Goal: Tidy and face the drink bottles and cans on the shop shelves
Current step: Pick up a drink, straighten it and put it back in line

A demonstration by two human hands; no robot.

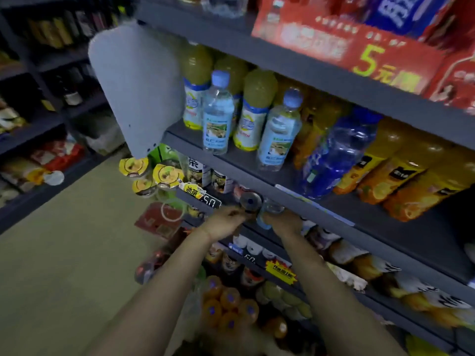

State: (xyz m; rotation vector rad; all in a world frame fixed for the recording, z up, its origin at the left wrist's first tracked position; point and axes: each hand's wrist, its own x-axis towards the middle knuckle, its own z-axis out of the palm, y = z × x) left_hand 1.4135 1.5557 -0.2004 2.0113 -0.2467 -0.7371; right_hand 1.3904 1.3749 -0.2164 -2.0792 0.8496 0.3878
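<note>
While left hand [226,219] grips dark-capped bottle [250,201], right hand [285,222] grips clear, blue-labelled bottle [270,213].

Two water bottles [218,116] on shelf [257,173] — before juice bottles [253,111], cans [164,173] below-left

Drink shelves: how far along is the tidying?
Partly done. Two clear water bottles stand upright at the shelf front. In hand: the left hand and right hand each grip a bottle one shelf down. Left: the blue bottle and orange juice bottles lean over.
</note>
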